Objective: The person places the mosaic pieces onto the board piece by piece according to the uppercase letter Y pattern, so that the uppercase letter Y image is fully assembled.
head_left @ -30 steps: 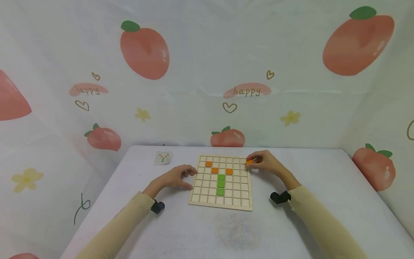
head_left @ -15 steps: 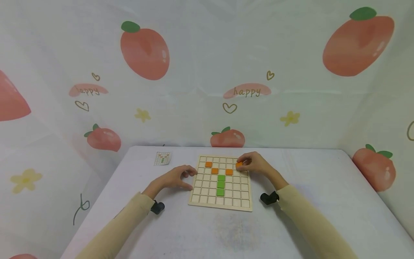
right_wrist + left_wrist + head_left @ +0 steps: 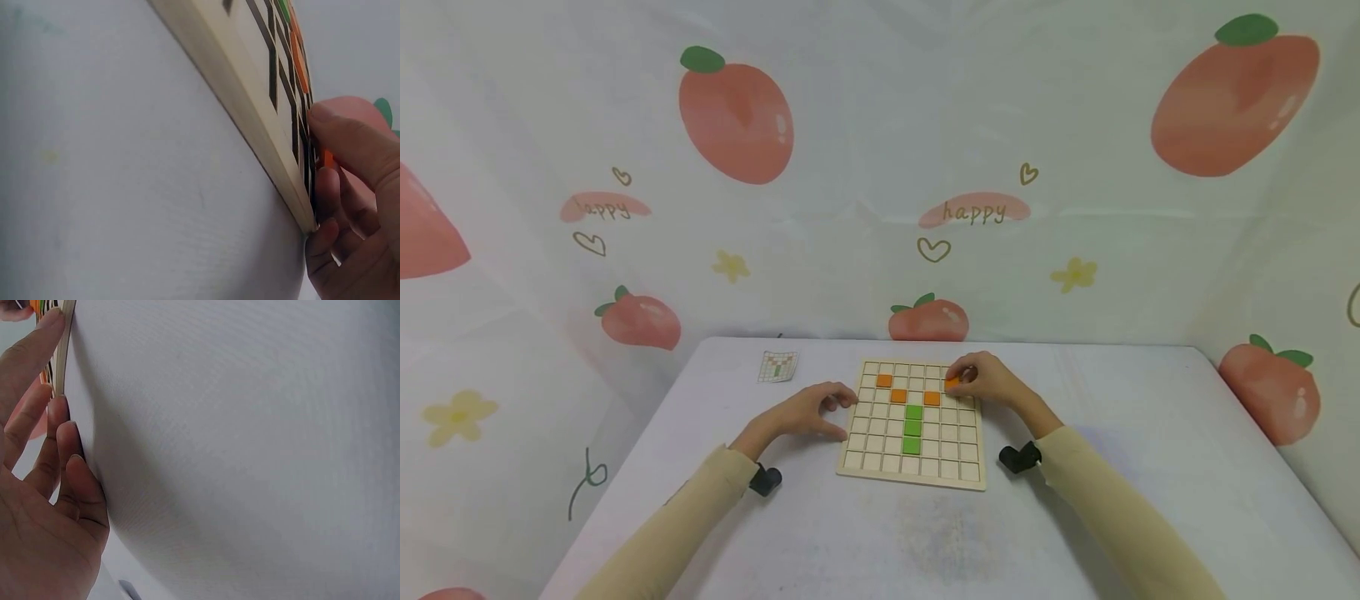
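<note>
A square wooden grid board (image 3: 917,479) lies on the table. Three green tiles (image 3: 912,428) stand in a column near its middle, and above them sit orange tiles, two stepping up to the left (image 3: 898,396) and one to the right (image 3: 932,398). My right hand (image 3: 991,382) pinches another orange tile (image 3: 952,383) between thumb and fingers over the board's upper right cells; the fingers hide part of it. At the board's left edge rests my left hand (image 3: 807,411), fingers loosely bent and thumb apart. In the left wrist view, the left fingertips (image 3: 57,406) touch the board's side.
A small paper card (image 3: 778,367) printed with a grid and a coloured Y-shaped pattern lies at the back left of the white table (image 3: 880,542). Behind the table hangs a white cloth (image 3: 850,250) with fruit prints.
My right hand has moved left with the orange tile, from the board's right edge to over its upper right cells. My left hand has stayed in place.
</note>
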Tool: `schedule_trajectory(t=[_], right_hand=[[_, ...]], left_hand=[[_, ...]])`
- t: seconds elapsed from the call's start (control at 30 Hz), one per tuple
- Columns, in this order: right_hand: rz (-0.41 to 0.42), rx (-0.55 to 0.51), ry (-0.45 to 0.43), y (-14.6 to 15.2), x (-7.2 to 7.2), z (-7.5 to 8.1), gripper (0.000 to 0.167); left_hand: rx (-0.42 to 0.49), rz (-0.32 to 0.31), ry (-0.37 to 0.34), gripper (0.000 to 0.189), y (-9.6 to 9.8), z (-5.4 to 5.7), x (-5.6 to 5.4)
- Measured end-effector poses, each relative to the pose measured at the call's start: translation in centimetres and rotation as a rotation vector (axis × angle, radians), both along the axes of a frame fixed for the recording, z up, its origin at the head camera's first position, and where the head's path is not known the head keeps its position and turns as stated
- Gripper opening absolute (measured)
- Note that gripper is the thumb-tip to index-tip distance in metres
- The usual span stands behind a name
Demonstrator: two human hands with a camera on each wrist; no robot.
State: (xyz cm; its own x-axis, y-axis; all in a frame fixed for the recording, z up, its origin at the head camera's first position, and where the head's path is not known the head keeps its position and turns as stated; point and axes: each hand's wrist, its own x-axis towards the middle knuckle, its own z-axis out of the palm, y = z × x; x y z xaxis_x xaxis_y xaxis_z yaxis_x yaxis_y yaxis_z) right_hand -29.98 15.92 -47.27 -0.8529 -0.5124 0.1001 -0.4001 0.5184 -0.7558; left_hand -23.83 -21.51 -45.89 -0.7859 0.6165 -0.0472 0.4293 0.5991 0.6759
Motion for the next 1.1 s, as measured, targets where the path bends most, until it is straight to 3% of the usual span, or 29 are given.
schedule_trajectory(t=[1.1], right_hand=[[0.020, -0.008, 0.001, 0.6, 0.4, 0.4, 0.017]], left_hand=[[-0.005, 0.035, -0.026, 0.059, -0.2, -0.4, -0.3]])
